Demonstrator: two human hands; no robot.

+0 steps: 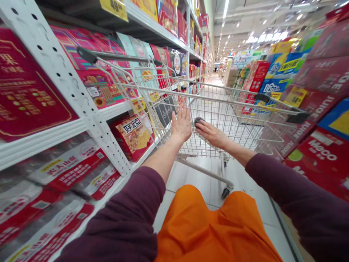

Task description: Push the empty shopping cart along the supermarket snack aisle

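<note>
Head view: past an orange cloth garment (212,229), the left hand (181,125) is pressing flat, fingers straight and together, on the silver wire shopping cart (218,105) standing in the aisle. The right hand (211,134) is touching a small dark grey knob (198,119) with its fingertips; whether it is gripping cannot be told. White metal shelves (89,120) are flanking the cart's left side.

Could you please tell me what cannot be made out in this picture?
Head view:
- Small dark thing at the cart: partly covered by the right hand, so it cannot be identified and the grip is unclear.
- Left hand: palm faces away.
- Yellow price tag: cut off by the top edge.
- Aisle's far end: too small.
</note>
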